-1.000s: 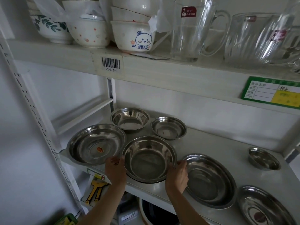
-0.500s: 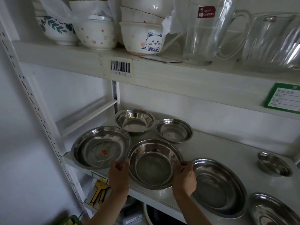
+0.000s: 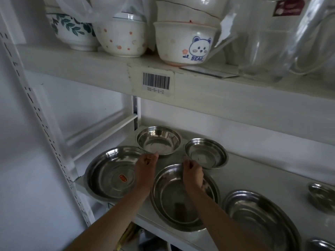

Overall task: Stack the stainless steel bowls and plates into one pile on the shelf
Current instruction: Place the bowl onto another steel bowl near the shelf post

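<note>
Wide plate at shelf left end, mouth up. Left hand, fingers curled, holds nothing I can see, at the rim of rear bowl. Right hand likewise curled, over the far rim of the front bowl. Both bowls upright; round, no long axis.

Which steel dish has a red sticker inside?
The wide plate at the shelf's left end, beside the left hand; the other steel dishes show no sticker.
</note>
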The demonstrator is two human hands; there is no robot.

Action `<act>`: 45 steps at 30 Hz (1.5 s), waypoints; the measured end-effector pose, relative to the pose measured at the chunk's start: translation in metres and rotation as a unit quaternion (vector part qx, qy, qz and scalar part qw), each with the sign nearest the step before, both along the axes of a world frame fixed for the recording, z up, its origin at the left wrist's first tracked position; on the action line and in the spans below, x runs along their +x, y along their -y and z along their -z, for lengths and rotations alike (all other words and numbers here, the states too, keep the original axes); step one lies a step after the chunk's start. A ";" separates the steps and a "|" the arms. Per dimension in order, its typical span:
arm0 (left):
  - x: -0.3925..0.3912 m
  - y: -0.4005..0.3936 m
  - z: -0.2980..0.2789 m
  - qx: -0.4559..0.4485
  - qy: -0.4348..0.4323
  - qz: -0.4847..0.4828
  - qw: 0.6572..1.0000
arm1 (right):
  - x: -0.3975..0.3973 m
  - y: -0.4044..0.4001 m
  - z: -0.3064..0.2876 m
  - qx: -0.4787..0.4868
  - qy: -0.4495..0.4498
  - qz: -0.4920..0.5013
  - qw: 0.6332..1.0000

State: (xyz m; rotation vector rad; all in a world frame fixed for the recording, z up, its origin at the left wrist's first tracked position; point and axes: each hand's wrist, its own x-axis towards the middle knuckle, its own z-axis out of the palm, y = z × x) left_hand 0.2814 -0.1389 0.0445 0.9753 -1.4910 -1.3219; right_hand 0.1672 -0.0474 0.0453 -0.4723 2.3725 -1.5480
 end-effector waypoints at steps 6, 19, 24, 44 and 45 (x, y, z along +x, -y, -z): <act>-0.014 0.056 0.004 0.046 -0.022 0.011 0.999 | -0.012 0.059 0.000 -0.019 0.039 -0.016 0.999; -0.039 0.166 0.016 -0.017 0.097 -0.051 0.994 | -0.049 0.133 0.012 0.107 0.032 0.014 0.994; -0.044 0.199 0.027 -0.022 0.180 -0.059 0.982 | -0.059 0.138 0.019 0.166 0.036 0.005 0.986; -0.075 0.243 0.043 0.012 0.329 -0.040 0.944 | -0.082 0.163 0.042 0.017 0.254 0.025 0.967; -0.076 0.244 0.044 0.010 0.331 -0.039 0.943 | -0.081 0.163 0.044 0.008 0.255 0.028 0.967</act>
